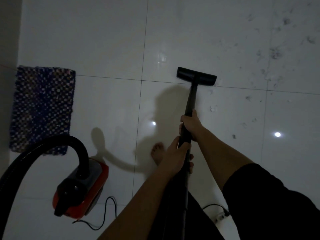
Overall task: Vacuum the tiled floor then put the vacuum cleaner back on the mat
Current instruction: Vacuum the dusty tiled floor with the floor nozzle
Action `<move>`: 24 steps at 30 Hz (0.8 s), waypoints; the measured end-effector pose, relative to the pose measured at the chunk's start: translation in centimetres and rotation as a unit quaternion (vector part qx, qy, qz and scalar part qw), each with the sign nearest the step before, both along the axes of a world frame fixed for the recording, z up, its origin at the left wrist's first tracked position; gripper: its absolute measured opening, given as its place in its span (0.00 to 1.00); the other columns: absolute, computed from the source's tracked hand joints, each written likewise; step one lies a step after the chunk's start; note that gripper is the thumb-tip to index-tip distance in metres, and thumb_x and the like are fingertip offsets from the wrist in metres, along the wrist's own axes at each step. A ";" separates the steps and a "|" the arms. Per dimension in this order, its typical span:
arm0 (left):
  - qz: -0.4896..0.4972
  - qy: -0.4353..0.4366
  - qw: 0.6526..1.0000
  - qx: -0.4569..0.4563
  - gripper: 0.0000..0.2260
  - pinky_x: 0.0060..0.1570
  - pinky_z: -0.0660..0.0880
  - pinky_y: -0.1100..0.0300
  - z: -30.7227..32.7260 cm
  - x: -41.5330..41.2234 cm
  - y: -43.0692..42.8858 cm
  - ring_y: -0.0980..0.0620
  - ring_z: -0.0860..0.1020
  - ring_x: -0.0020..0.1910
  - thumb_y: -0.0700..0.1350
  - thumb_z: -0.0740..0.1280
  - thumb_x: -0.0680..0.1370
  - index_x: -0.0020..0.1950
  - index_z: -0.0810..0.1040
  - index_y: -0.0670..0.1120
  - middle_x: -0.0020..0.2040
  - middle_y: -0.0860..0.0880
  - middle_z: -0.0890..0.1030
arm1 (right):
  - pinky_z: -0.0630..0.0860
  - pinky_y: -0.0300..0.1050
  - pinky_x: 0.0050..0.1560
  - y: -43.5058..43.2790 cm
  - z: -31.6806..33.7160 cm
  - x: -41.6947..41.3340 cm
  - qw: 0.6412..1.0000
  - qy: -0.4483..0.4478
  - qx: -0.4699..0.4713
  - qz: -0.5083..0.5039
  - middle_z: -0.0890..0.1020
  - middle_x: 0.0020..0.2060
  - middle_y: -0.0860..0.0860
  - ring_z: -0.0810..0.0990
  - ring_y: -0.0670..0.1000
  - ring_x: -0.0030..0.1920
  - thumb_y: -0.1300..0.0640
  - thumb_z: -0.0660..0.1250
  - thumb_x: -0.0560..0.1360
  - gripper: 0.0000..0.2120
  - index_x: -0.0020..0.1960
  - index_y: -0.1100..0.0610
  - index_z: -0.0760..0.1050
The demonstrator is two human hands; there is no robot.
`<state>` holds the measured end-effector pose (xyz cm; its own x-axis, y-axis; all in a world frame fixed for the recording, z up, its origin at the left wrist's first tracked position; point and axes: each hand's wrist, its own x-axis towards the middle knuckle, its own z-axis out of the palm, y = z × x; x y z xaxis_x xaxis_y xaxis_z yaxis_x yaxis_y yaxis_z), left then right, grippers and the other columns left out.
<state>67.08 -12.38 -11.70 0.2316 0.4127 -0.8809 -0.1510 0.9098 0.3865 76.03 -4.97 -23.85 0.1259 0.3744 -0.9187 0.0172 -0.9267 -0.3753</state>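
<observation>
Both my hands grip the black vacuum wand [191, 99]. My right hand [191, 124] holds it higher up the tube, my left hand [174, 155] lower down, nearer my body. The flat black floor nozzle [196, 76] rests on the white tiled floor [103, 40] at a tile joint. The red and black vacuum cleaner body [83, 189] sits on the tiles at lower left, its black hose [52, 144] arching up and left. A blue woven mat [43, 108] lies at the left, beyond the cleaner.
Dark dust and hair clumps [275, 54] are scattered over the tiles to the right of the nozzle. A black power cord [110, 203] loops on the floor behind the cleaner. My bare foot [157, 153] stands near the wand. A wall [8, 40] runs along the left.
</observation>
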 end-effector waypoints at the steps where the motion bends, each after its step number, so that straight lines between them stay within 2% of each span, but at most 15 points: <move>1: -0.002 0.002 1.000 0.002 0.13 0.21 0.71 0.65 0.0 0.4 -0.2 0.54 0.70 0.20 0.41 0.57 0.81 0.66 0.69 0.46 0.35 0.43 0.71 | 0.73 0.45 0.27 -0.2 0.1 0.4 1.000 0.003 0.001 -0.003 0.72 0.28 0.56 0.71 0.52 0.25 0.66 0.59 0.77 0.36 0.78 0.45 0.49; 5: -0.015 -0.004 1.000 0.002 0.13 0.21 0.71 0.65 0.3 2.5 -1.1 0.53 0.70 0.21 0.41 0.57 0.81 0.66 0.68 0.46 0.35 0.43 0.71 | 0.73 0.47 0.30 -1.1 0.4 2.7 1.000 0.007 0.010 -0.019 0.72 0.30 0.56 0.71 0.53 0.26 0.65 0.59 0.78 0.37 0.78 0.44 0.45; 11: -0.040 -0.011 0.999 -0.009 0.13 0.21 0.70 0.65 0.3 5.8 -2.0 0.54 0.70 0.20 0.41 0.57 0.81 0.65 0.69 0.46 0.34 0.43 0.71 | 0.73 0.44 0.26 -2.7 0.3 6.7 0.999 -0.016 0.004 -0.038 0.72 0.28 0.55 0.71 0.52 0.23 0.66 0.60 0.76 0.33 0.76 0.48 0.54; 17: -0.036 -0.011 0.999 -0.011 0.12 0.20 0.70 0.65 0.8 6.8 -3.1 0.52 0.70 0.20 0.41 0.58 0.81 0.63 0.69 0.47 0.33 0.42 0.71 | 0.73 0.47 0.29 -3.9 0.7 7.6 0.999 0.002 -0.008 -0.047 0.72 0.31 0.56 0.72 0.53 0.26 0.66 0.59 0.77 0.37 0.78 0.44 0.48; 24: -0.004 -0.010 1.000 -0.012 0.10 0.20 0.70 0.64 0.8 5.2 -3.4 0.51 0.70 0.20 0.39 0.57 0.81 0.60 0.70 0.49 0.32 0.42 0.70 | 0.74 0.49 0.31 -3.8 0.3 5.1 1.000 0.010 -0.014 -0.006 0.73 0.34 0.57 0.73 0.54 0.27 0.65 0.60 0.77 0.38 0.78 0.43 0.45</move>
